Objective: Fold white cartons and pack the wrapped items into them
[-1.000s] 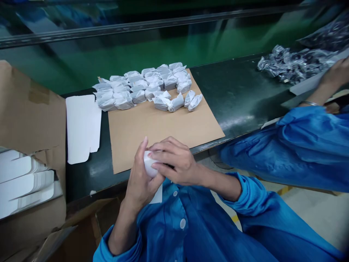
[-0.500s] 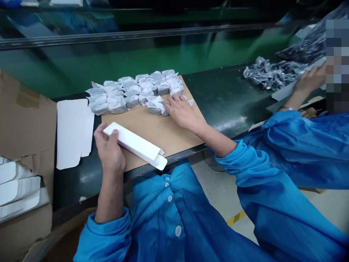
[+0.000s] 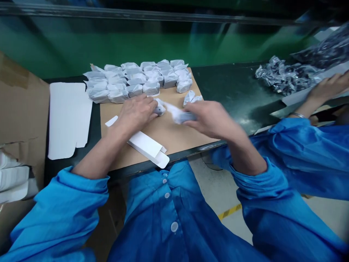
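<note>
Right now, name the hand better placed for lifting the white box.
Probably the left hand: though touching a wrapped packet, it reaches across the white box, while the right hand, farther off, grips another packet.

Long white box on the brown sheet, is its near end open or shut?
Open: on the long white box, the end flap sticks out untucked, with a small side flap beside it.

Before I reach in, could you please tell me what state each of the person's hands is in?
Left hand: touching a wrapped packet; whether it grips cannot be told.
Right hand: closed, holding a motion-blurred packet.
</note>
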`<state>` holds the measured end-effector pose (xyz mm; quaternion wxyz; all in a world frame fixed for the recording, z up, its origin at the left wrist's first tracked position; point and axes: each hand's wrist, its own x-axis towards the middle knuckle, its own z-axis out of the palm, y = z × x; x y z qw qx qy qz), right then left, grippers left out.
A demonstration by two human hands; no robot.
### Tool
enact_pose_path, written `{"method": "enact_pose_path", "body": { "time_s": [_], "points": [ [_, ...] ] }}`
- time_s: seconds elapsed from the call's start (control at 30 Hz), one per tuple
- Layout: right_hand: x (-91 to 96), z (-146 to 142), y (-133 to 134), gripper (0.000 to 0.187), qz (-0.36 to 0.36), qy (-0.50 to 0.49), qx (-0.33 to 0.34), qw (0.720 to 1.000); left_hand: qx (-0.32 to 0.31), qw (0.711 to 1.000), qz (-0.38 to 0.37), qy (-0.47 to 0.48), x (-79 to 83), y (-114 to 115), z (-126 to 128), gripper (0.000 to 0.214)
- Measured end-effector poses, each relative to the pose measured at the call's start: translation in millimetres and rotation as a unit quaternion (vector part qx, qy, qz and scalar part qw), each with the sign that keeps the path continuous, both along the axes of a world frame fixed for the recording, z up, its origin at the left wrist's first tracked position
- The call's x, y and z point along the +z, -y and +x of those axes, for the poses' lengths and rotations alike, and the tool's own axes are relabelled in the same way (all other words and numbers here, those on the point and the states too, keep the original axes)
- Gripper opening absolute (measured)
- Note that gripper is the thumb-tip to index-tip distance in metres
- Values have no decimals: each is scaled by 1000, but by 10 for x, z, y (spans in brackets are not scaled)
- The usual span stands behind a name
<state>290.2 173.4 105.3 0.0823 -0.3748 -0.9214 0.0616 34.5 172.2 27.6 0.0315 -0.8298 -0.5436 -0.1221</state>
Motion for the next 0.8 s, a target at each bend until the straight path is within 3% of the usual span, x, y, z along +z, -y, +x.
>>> {"method": "enact_pose_path", "body": {
  "time_s": [0.07,0.13,0.2,0.23,0.3,0.4,0.5,0.57,0.7,0.8],
  "points": [
    [57,248,70,26,-67,-149,-58,985,24,1000,7,17,-16,21,-14,23],
    [-3,406,86,32,-183,-286,-74,938,50,998,9,44,35,88,3,33],
    [-147,433,56,37,-297,-314,-52,900,87,992,34,87,150,225,64,50],
    [-223,404,34,38,-335,-294,-37,895,89,988,40,122,219,322,107,56],
    [-323,299,2,38,-363,-253,-6,897,50,975,14,216,338,554,211,55],
    [-304,120,39,40,-355,-246,37,901,-4,943,-40,331,383,886,383,45],
    [-227,-27,171,44,-343,-282,38,895,57,899,-65,430,283,1070,541,44],
    [-243,-121,277,55,-356,-348,9,867,99,823,-133,543,201,1109,624,47],
    [-414,-300,454,79,-394,-512,-21,763,96,605,-200,765,85,1109,725,39],
    [-487,-382,526,71,-400,-538,-9,742,77,487,-217,843,34,1112,739,26]
  ]
}}
